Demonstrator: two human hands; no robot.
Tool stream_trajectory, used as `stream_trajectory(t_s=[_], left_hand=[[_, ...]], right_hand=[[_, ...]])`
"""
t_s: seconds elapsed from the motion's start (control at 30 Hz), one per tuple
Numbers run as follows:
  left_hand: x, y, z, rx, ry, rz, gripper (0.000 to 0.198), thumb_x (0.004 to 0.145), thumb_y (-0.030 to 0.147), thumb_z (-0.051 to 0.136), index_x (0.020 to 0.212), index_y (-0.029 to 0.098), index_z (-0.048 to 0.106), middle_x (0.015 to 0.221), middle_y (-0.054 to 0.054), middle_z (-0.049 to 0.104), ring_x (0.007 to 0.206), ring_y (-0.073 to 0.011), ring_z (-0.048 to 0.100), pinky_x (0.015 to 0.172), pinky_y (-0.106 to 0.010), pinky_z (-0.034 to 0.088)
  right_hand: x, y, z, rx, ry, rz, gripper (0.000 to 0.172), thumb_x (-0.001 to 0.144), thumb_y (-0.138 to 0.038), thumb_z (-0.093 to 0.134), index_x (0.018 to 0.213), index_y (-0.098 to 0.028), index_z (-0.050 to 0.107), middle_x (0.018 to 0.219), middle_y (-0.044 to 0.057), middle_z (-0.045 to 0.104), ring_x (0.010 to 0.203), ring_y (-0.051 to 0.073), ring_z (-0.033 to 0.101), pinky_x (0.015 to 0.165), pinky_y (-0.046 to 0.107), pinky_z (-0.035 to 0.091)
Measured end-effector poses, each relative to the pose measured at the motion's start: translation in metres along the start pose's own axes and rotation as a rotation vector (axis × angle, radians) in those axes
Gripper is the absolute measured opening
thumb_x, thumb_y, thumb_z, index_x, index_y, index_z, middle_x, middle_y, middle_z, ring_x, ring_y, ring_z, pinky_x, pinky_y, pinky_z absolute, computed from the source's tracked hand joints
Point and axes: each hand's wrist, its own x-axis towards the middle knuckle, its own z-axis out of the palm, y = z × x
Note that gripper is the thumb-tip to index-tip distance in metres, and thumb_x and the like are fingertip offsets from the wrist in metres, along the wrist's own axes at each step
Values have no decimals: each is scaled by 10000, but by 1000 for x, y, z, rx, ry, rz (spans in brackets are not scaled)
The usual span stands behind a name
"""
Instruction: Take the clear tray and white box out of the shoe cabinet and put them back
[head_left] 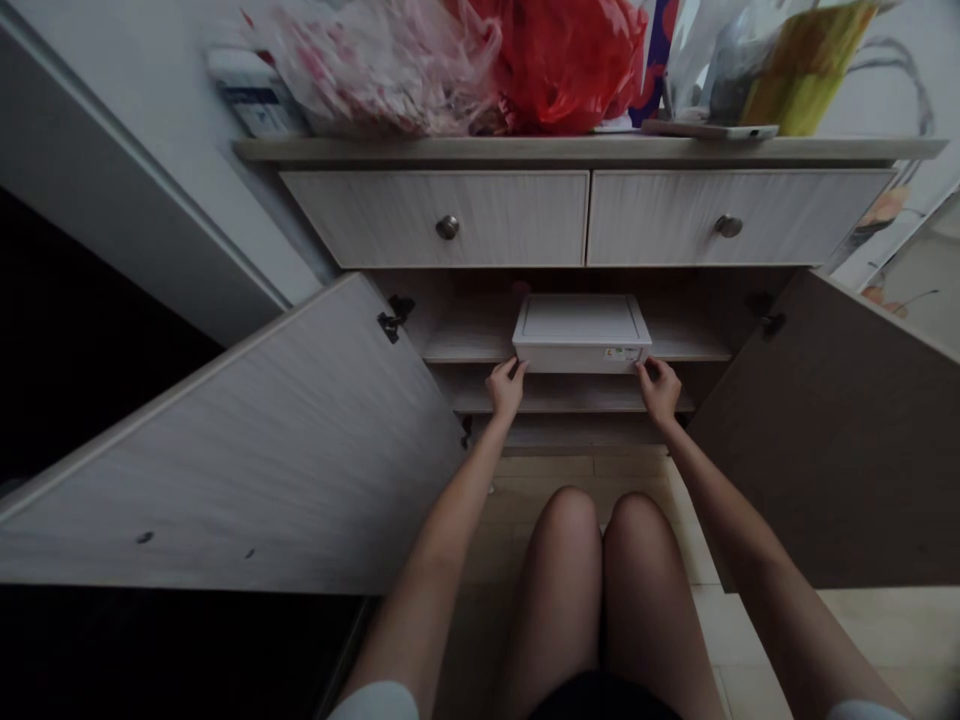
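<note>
A white rectangular box (581, 330) with a small label on its front rests on the upper shelf (465, 345) inside an open wooden cabinet. My left hand (506, 388) grips the box's lower left front corner, fingers curled on it. My right hand (660, 388) grips the lower right front corner the same way. The box juts a little past the shelf's front edge.
Both cabinet doors stand wide open, the left door (247, 450) and the right door (832, 430). Two closed drawers (585, 215) sit above. Red and pink plastic bags (480, 60) crowd the top. A lower shelf (570, 395) lies beneath. My knees (600, 530) are over a tiled floor.
</note>
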Motion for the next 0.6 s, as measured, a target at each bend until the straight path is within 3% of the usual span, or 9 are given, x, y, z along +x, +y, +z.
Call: stream_trajectory(t_s=[0.13, 0.33, 0.6], left_hand=[[13, 1, 5, 89, 0, 17, 305, 816, 354, 715, 1090, 223, 744, 1280, -124, 665, 1293, -302, 536, 1069, -390, 415], [43, 6, 15, 284, -15, 100, 319, 847, 384, 687, 1076, 173, 756, 1194, -176, 700, 1202, -339, 607, 980, -360, 457], [81, 14, 35, 475, -68, 102, 337, 909, 332, 617, 1181, 154, 706, 1208, -151, 701, 1154, -250, 647, 928, -286, 471]], right_hand=[[17, 4, 9, -32, -48, 18, 394, 809, -527, 577, 1006, -206, 694, 1039, 103, 711, 964, 241, 643, 943, 376, 465], [47, 5, 26, -108, -72, 91, 414, 798, -523, 595, 995, -181, 718, 972, 120, 728, 939, 261, 654, 893, 362, 473], [83, 14, 50, -296, -104, 78, 435, 835, -441, 562, 1066, -115, 733, 986, 173, 734, 893, 280, 674, 788, 344, 486]])
